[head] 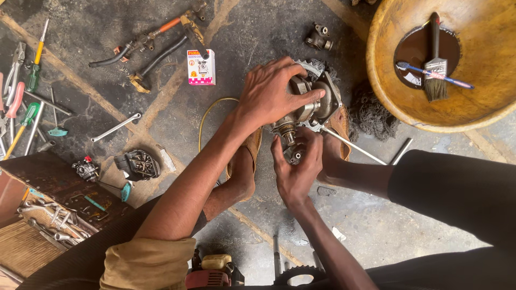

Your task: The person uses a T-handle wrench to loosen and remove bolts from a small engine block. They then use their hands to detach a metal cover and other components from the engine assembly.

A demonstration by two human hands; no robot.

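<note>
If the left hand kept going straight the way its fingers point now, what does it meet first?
The left hand lies over the metal engine part, fingers pointing toward the upper right. Going on past the part, it would probably first meet the wooden bowl, though depth is unclear.

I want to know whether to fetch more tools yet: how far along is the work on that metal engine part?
Done: small parts lie stripped off on the floor. In hand: the left hand grips the metal assembly from above, while the right hand works at its lower shaft end. Left: screwdrivers, a spanner and the brush in the wooden bowl lie untouched, so the work looks midway.
</note>
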